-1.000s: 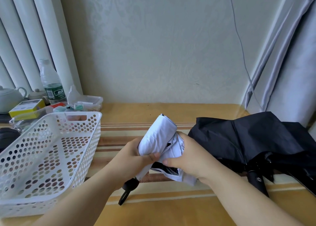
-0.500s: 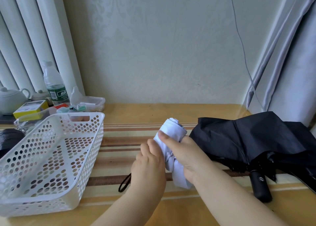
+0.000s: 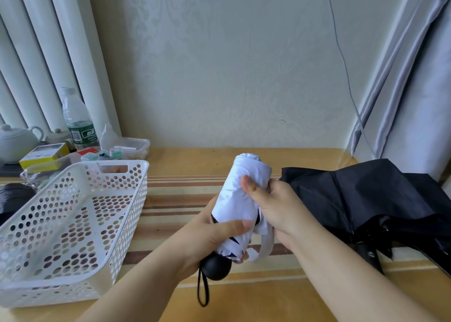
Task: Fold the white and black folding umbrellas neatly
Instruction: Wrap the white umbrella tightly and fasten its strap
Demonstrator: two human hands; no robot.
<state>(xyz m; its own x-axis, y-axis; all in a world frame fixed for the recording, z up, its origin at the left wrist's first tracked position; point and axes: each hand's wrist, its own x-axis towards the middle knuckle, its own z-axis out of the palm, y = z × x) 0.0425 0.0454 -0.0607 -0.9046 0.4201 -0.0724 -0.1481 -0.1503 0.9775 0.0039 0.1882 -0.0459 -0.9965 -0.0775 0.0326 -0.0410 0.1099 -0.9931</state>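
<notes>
Head view. The only legible marking I find is the green label on the clear plastic water bottle (image 3: 78,121) at far left; it carries white characters and a barcode, but I cannot read them. The yellow box (image 3: 44,156) beside it shows a dark printed panel, also unreadable.

The white umbrella (image 3: 240,199) sits at centre, held above the table (image 3: 244,297) and tilted with its tip away from me and toward the right. Its smooth fabric is rolled into a creased cylinder; dark trim shows at the lower edge, and a white strap hangs loose from that end. My left hand (image 3: 210,234) grasps the lower part of the roll, thumb laid across the cloth, just above the round matte black handle (image 3: 216,268) with its black wrist loop dangling. My right hand (image 3: 275,204) clasps the upper half, thumb pressing into the fabric, fingers curled behind.

The black umbrella (image 3: 380,199) lies on the table at right, well apart from the basket, canopy loose and rumpled, its black handle pointing toward me. My right forearm covers part of its near edge.

The table has a glossy yellow top with brown and cream stripes. A white perforated plastic basket (image 3: 73,224) stands at left. Behind it I note a pale ceramic teapot (image 3: 17,138), a clear lidded container (image 3: 131,146) and small clutter. White ribbed curtain left, grey curtain right, textured wall behind.
</notes>
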